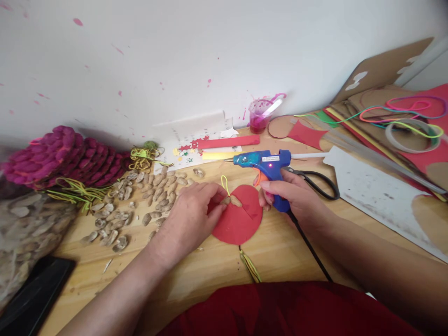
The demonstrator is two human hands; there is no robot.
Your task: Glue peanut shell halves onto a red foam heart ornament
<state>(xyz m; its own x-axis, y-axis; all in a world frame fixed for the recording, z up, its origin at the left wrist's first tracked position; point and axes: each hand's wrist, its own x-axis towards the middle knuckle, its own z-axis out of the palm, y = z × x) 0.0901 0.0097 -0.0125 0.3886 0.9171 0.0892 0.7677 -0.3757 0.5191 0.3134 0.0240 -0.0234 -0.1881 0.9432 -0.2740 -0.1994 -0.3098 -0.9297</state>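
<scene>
A red paper disc lies on the wooden table, with a yellow loop at its top and a green-yellow tassel below. Two peanut shells are near its upper edge. My left hand is at the disc's left side, thumb and fingers pinched on the left shell. My right hand is wrapped round the handle of a blue hot glue gun with a lit red light. The gun's nozzle points left, above the disc.
Peanut shells are scattered on the left, beside stacked purple discs and a phone. Black-handled scissors lie right of the gun. A cup of pink liquid stands by the wall. Cardboard and coloured cords are at right.
</scene>
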